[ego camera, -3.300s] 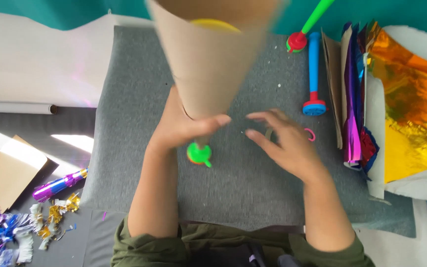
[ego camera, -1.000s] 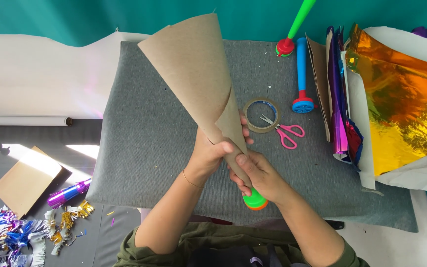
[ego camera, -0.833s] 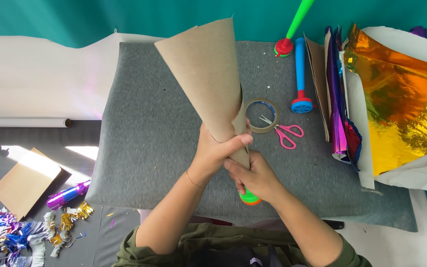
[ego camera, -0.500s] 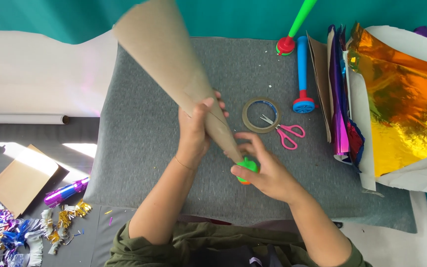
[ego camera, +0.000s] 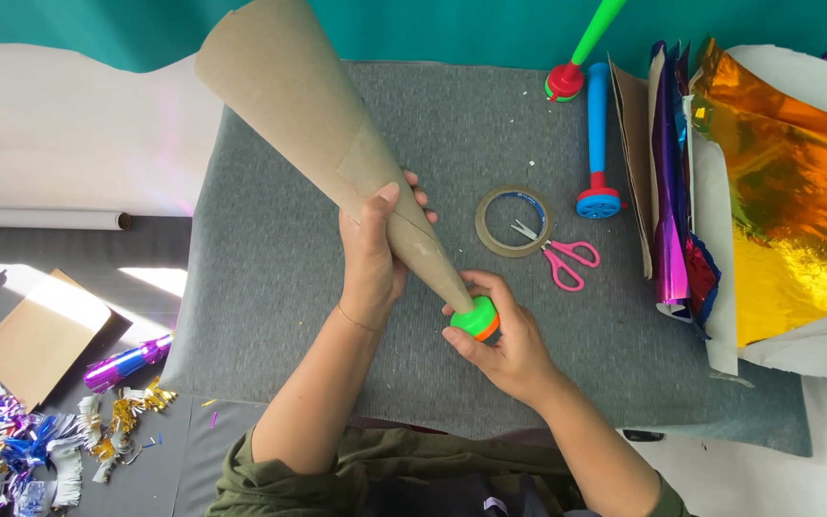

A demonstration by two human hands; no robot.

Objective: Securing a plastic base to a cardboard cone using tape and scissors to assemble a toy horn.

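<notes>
A long brown paper cone (ego camera: 313,120) lies tilted, its wide mouth up to the far left and its narrow tip toward me. My left hand (ego camera: 375,254) wraps around the lower part of the cone. My right hand (ego camera: 504,335) grips a small green and orange plastic piece (ego camera: 478,319) that sits at the cone's tip. Both hands hover over a grey padded mat (ego camera: 270,287).
A tape roll (ego camera: 512,222) and pink scissors (ego camera: 562,257) lie just right of my hands. Two plastic horns, a blue one (ego camera: 596,144) and a green one (ego camera: 586,43), lie at the back. Foil sheets (ego camera: 777,211) pile at the right. Foil scraps (ego camera: 40,440) litter the floor at left.
The cone has swung from upright to leaning far left. My right hand brought the green and orange piece up to the cone's tip.
</notes>
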